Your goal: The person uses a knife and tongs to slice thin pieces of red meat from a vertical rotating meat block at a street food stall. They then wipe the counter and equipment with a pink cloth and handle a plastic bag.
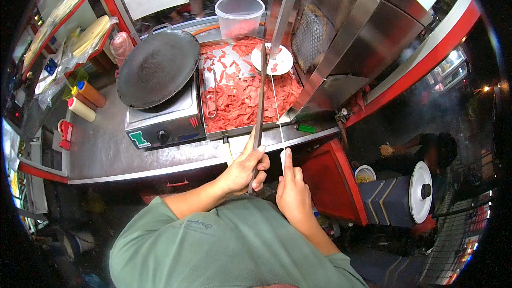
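Note:
My left hand (244,170) grips a long, dark, flat bar (261,96) that points away from me. Beside it, my right hand (295,194) holds a slim long-bladed knife (277,108) by its white handle, the index finger stretched along it. Both tools reach out over a metal tray (236,131) of thin reddish meat slices (240,106). Their far ends lie close together in view near a white round plate (285,65) at the foot of an upright metal spit (283,20). Whether bar and knife touch is unclear. Metal tongs (211,92) rest at the tray's left side.
A black round pan (160,68) sits on a gas burner (164,128) left of the tray. The metal-sided vertical grill (340,28) rises at right. Behind stands a clear plastic tub (240,16). Sauce bottles (82,110), a green lighter (306,128) and a person (436,152) are also visible.

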A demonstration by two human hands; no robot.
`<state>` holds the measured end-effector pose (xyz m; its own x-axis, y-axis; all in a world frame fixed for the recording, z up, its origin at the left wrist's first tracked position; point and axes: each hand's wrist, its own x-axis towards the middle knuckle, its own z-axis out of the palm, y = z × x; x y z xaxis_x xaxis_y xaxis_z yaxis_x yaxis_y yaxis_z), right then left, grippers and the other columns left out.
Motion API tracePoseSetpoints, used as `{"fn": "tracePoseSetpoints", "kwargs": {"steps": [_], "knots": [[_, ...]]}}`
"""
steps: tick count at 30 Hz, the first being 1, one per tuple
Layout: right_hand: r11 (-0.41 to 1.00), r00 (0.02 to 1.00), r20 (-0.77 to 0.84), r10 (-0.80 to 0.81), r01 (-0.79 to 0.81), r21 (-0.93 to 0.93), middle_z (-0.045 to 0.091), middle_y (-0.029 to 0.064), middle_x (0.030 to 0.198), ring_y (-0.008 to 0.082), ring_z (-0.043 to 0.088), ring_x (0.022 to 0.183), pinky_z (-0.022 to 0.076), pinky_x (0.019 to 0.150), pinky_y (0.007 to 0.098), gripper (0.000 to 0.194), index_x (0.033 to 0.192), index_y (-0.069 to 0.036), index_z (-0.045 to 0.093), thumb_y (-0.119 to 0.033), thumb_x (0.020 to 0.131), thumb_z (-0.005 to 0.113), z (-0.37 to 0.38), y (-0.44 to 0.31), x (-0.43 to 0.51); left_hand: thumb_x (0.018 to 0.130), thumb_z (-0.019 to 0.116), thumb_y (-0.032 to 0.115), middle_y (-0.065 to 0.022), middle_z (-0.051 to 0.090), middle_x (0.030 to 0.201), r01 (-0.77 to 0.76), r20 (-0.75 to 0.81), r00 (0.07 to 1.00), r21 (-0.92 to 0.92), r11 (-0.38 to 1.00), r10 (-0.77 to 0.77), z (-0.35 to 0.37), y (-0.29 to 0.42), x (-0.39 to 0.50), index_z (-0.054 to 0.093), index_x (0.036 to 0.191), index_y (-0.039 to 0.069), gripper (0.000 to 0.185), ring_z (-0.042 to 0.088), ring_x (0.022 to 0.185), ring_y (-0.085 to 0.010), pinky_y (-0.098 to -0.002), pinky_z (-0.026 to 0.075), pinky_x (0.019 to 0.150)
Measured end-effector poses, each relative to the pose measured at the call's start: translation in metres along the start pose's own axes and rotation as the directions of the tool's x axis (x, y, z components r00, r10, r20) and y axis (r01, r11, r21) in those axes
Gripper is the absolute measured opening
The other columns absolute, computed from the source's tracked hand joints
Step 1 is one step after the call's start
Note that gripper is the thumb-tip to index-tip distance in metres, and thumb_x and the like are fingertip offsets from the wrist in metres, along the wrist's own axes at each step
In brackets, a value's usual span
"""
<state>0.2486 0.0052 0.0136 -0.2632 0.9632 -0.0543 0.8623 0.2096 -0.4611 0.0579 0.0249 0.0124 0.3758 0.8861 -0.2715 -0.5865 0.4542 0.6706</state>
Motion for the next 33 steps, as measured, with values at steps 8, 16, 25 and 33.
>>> {"fn": "tracePoseSetpoints", "kwargs": {"steps": [8, 16, 25, 33], "knots": [[0.916, 0.976, -0.179, -0.121, 0.179, 0.359, 0.064, 0.0283, 0.116, 0.0523, 0.065, 0.099, 0.0541, 0.089, 0.0548, 0.080, 0.170, -0.015, 0.027, -0.004, 0.098, 0.061, 0.006, 0.034, -0.003, 0.116, 0.044, 0.033, -0.0001, 0.044, 0.081, -0.079, -0.082, 0.994, -0.068, 0.995, 0.073, -0.045, 0.040, -0.047, 0.018, 0.169, 0.038, 0.060, 0.036, 0.040, -0.0056, -0.0228, 0.035, 0.033], [0.960, 0.953, -0.265, -0.145, 0.201, 0.197, 0.062, 0.0217, 0.103, 0.0441, 0.066, 0.090, 0.0557, 0.082, 0.0510, 0.075, 0.164, -0.017, 0.043, -0.003, 0.094, 0.064, -0.008, 0.026, -0.002, 0.115, 0.046, 0.030, -0.0002, 0.044, 0.081, -0.102, -0.185, 0.974, 0.160, 0.982, 0.132, -0.077, 0.050, -0.031, 0.013, 0.172, 0.035, 0.066, 0.038, 0.042, -0.0052, -0.0219, 0.037, 0.035], [0.960, 0.971, -0.191, -0.144, 0.184, 0.212, 0.062, 0.0243, 0.102, 0.0480, 0.065, 0.091, 0.0541, 0.081, 0.0545, 0.077, 0.167, -0.017, 0.037, -0.005, 0.095, 0.063, -0.004, 0.030, 0.013, 0.115, 0.044, 0.025, -0.0029, 0.043, 0.079, 0.016, -0.137, 0.990, 0.322, 0.947, 0.030, -0.071, 0.023, -0.088, 0.005, 0.173, 0.029, 0.070, 0.043, 0.042, -0.0083, -0.0240, 0.042, 0.039], [0.921, 0.944, -0.285, -0.169, 0.254, 0.297, 0.061, 0.0244, 0.103, 0.0445, 0.064, 0.090, 0.0544, 0.082, 0.0475, 0.074, 0.165, -0.014, 0.041, -0.002, 0.095, 0.062, -0.003, 0.032, 0.022, 0.116, 0.043, 0.024, 0.0002, 0.040, 0.073, -0.115, -0.192, 0.962, 0.365, 0.924, 0.195, -0.071, 0.029, -0.049, 0.004, 0.173, 0.024, 0.069, 0.039, 0.042, -0.0079, -0.0234, 0.041, 0.040]]}}
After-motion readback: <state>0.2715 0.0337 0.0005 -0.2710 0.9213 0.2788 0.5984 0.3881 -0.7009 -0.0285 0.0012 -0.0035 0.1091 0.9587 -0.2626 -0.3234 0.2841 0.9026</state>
